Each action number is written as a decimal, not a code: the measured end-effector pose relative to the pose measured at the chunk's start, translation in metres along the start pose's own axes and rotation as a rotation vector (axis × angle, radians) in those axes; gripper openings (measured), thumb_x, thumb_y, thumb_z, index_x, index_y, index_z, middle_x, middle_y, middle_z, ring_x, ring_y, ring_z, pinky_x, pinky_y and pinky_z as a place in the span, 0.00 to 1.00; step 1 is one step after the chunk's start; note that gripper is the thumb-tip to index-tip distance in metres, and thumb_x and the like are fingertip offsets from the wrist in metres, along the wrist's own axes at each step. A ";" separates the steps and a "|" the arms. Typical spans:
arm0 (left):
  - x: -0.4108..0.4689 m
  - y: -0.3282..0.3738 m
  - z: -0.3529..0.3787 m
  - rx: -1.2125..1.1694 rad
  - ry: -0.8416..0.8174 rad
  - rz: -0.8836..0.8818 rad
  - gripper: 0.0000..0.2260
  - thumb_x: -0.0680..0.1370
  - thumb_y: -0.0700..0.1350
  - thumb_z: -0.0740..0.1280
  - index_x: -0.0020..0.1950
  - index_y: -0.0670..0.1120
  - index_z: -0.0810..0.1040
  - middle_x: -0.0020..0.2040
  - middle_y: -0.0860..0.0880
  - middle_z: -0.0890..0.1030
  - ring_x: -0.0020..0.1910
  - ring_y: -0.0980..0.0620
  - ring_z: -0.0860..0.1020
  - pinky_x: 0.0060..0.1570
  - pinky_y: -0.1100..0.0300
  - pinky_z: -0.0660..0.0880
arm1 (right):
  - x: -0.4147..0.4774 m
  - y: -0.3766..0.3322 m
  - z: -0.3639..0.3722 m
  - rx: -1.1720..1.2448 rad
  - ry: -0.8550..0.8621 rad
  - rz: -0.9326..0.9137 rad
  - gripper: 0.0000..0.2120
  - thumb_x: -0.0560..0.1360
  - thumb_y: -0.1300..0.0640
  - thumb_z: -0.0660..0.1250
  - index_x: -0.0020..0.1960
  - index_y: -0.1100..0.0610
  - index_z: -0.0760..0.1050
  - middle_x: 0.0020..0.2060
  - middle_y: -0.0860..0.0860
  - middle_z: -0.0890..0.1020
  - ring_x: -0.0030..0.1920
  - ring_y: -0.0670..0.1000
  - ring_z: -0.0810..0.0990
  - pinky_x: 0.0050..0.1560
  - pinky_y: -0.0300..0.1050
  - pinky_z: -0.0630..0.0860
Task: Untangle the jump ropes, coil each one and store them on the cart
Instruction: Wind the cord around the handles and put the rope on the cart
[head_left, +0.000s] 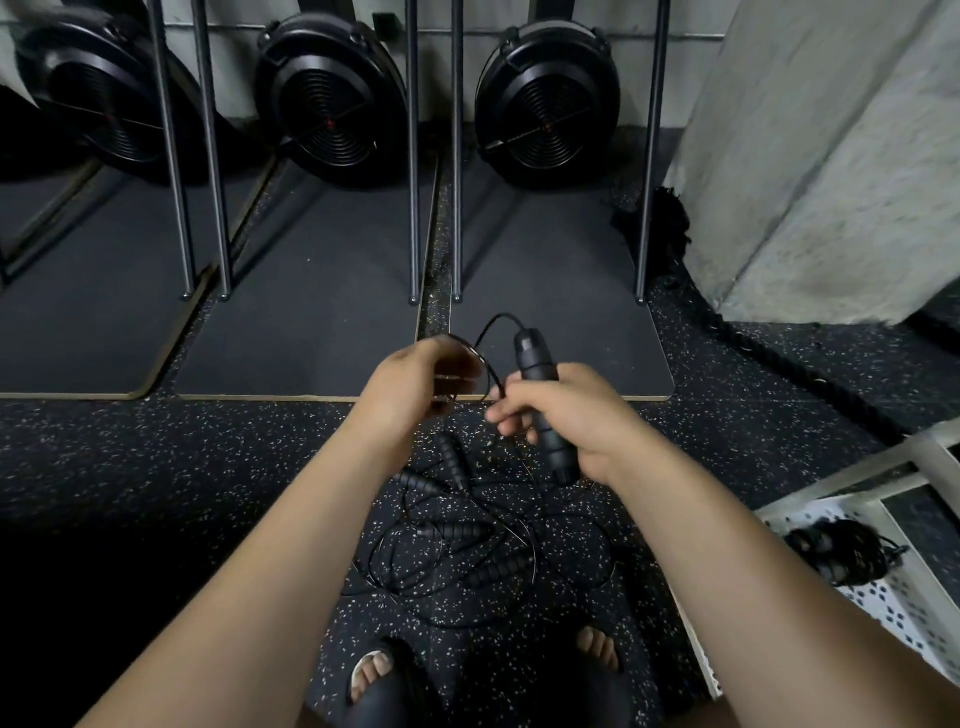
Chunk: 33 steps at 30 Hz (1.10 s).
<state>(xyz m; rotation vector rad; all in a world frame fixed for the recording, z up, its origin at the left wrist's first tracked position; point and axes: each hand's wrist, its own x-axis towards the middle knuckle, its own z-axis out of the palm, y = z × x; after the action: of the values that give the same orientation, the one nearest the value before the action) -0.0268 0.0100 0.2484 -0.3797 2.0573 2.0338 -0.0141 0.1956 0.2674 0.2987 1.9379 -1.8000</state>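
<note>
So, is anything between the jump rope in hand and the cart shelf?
Nothing solid. The right hand grips the handle, the left hand holds loops of its cord; the cart shelf lies open to the right, one coiled rope on it, grey frame rails crossing above. Whether the cord runs into the floor tangle is unclear.

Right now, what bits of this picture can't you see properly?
Head view, the only one:
- Left hand: motion blur smears its grip, so the loops of cord it holds can't be counted.
- Handle: the right hand covers its middle.
- Rope pile on the floor: dark and tangled, so the number of ropes is unclear.
- Cart: cut off by the right edge; the coiled rope inside is too dark to detail.
</note>
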 end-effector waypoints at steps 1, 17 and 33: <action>0.000 -0.003 0.001 0.069 -0.024 -0.011 0.14 0.84 0.44 0.61 0.51 0.48 0.87 0.49 0.48 0.89 0.45 0.51 0.84 0.48 0.53 0.72 | -0.004 -0.007 -0.002 0.025 -0.005 -0.037 0.09 0.76 0.68 0.71 0.56 0.65 0.82 0.44 0.60 0.89 0.37 0.51 0.84 0.34 0.39 0.73; -0.019 -0.041 0.040 0.558 -0.496 0.057 0.04 0.84 0.47 0.72 0.54 0.54 0.87 0.52 0.58 0.88 0.56 0.59 0.84 0.69 0.53 0.77 | -0.029 -0.049 -0.045 0.616 -0.070 -0.127 0.08 0.80 0.64 0.62 0.53 0.60 0.80 0.41 0.53 0.84 0.34 0.46 0.78 0.31 0.36 0.74; -0.017 -0.006 0.028 0.266 -0.230 0.287 0.12 0.85 0.48 0.69 0.47 0.42 0.82 0.45 0.41 0.85 0.40 0.51 0.76 0.44 0.56 0.70 | 0.011 0.005 -0.038 0.109 -0.037 0.117 0.07 0.76 0.68 0.69 0.53 0.62 0.80 0.39 0.58 0.84 0.31 0.49 0.78 0.29 0.41 0.74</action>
<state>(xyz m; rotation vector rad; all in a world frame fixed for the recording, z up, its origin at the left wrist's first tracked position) -0.0093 0.0386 0.2484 0.1984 2.2953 1.8057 -0.0288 0.2321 0.2584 0.4036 1.7629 -1.8245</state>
